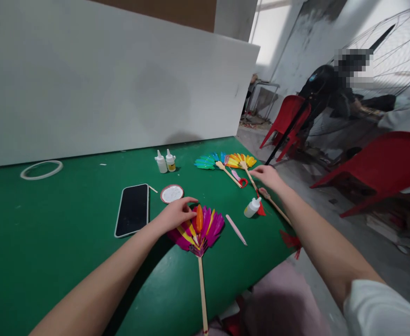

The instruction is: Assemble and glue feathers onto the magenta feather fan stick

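My left hand has its thumb and fingers curled at the upper left edge of a feather fan with magenta, yellow and orange feathers. The fan's thin wooden handle points toward me, past the table edge. Farther right, my right hand reaches out, fingertips closed at the wooden handle of a yellow-orange feather fan. Beside that one lies a blue-green feather fan. A white glue bottle stands near my right forearm, and pink tweezers lie between it and the magenta fan.
On the green table are a phone, a small round dish, two glue bottles and a white ring. A wooden stick and red tassels lie right. Beyond are a white panel, red chairs and a person.
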Demonstrator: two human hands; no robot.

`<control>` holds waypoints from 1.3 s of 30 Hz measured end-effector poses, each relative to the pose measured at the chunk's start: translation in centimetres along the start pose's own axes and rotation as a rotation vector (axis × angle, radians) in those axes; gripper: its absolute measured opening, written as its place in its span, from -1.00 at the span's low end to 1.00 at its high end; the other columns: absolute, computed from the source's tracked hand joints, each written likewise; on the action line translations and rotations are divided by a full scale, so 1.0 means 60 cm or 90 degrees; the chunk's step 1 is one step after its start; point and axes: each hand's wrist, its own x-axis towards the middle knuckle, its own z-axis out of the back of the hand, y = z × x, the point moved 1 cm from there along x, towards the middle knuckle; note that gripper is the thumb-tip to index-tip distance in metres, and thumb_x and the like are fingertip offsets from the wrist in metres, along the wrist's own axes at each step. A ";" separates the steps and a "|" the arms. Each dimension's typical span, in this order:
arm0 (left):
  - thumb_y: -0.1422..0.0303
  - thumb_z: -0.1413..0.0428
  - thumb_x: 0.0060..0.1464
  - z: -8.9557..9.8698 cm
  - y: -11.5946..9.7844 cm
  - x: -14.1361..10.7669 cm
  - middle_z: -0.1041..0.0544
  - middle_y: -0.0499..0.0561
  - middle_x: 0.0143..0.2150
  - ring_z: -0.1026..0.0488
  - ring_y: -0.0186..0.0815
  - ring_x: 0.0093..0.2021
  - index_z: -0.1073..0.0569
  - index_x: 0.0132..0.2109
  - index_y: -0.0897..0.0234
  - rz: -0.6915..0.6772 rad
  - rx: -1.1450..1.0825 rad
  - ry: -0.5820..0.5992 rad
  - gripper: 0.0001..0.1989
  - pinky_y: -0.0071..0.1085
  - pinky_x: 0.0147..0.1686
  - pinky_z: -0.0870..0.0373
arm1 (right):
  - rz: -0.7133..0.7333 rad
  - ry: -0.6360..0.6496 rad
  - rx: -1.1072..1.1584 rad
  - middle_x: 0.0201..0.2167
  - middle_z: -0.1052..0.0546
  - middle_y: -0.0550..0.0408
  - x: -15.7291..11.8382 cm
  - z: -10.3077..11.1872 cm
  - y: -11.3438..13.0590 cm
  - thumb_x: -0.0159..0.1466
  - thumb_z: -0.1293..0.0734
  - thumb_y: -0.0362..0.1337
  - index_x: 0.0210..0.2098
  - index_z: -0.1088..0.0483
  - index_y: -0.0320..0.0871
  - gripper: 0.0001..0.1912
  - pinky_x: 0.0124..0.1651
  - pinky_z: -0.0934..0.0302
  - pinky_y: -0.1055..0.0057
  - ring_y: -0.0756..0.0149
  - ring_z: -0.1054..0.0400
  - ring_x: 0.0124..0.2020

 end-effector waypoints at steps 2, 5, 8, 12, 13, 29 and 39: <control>0.19 -0.04 -0.04 0.001 -0.001 -0.002 -0.42 -0.04 -0.43 -0.38 -0.31 -0.44 -0.34 0.01 0.32 -0.003 0.014 -0.032 -0.54 -0.42 -0.42 -0.27 | -0.001 0.062 -0.027 -0.43 -0.54 0.00 0.043 -0.041 0.015 0.11 -0.29 -0.07 -0.45 -0.47 -0.19 -0.70 -0.38 -0.14 0.45 0.28 -0.39 -0.38; 0.23 -0.01 0.00 0.002 0.000 -0.004 -0.47 0.00 -0.37 -0.41 -0.29 -0.38 -0.35 -0.01 0.31 -0.014 0.030 -0.092 -0.58 -0.37 -0.34 -0.31 | -0.026 0.121 -0.065 -0.47 -0.52 -0.04 0.069 -0.086 0.040 0.07 -0.33 -0.07 -0.51 -0.44 -0.20 -0.71 -0.39 -0.12 0.44 0.24 -0.38 -0.38; 0.33 0.04 0.02 0.004 0.002 -0.003 -0.49 0.03 -0.33 -0.43 -0.26 -0.32 -0.37 -0.03 0.30 -0.053 0.037 -0.163 -0.64 -0.31 -0.25 -0.33 | -0.037 0.172 -0.070 -0.55 -0.49 -0.02 0.075 -0.101 0.053 0.03 -0.36 -0.21 -0.59 -0.41 -0.21 -0.80 -0.42 -0.11 0.44 0.26 -0.36 -0.44; 0.34 0.03 0.02 0.014 -0.005 -0.003 -0.51 0.07 -0.28 -0.45 -0.24 -0.25 -0.42 -0.09 0.30 -0.111 0.015 -0.265 -0.70 -0.29 -0.25 -0.38 | 0.005 0.187 -0.009 -0.68 -0.41 0.11 0.073 -0.076 0.053 0.00 -0.35 -0.33 -0.66 -0.36 -0.21 -0.85 -0.47 -0.07 0.48 0.37 -0.28 -0.56; 0.33 0.02 0.03 0.017 -0.010 -0.005 -0.51 0.08 -0.25 -0.45 -0.24 -0.24 -0.43 -0.11 0.30 -0.119 0.009 -0.291 -0.71 -0.30 -0.27 -0.39 | 0.023 0.166 0.013 -0.67 -0.40 0.12 0.067 -0.061 0.054 0.03 -0.33 -0.32 -0.64 -0.36 -0.21 -0.84 -0.47 -0.06 0.49 0.39 -0.26 -0.56; 0.41 -0.15 0.00 -0.038 -0.140 -0.112 -0.59 -0.08 -0.27 -0.52 -0.34 -0.23 -0.56 -0.32 0.21 -0.266 -0.313 -0.336 -0.91 -0.47 -0.18 -0.46 | 0.166 0.172 0.612 -0.50 -0.41 0.19 -0.277 -0.056 0.214 0.09 -0.33 -0.21 -0.40 -0.37 -0.13 -0.88 -0.48 -0.13 0.49 0.47 -0.20 -0.55; 0.53 -0.11 0.01 -0.016 -0.131 -0.115 -0.58 -0.02 -0.27 -0.49 -0.32 -0.22 -0.51 -0.21 0.22 -0.523 0.054 -0.455 -0.81 -0.35 -0.16 -0.41 | 0.057 -0.274 0.145 0.00 -0.37 -0.18 -0.224 -0.108 0.001 0.02 -0.35 -0.04 -0.19 -0.36 -0.21 -0.55 0.14 0.06 -0.01 -0.05 -0.06 0.15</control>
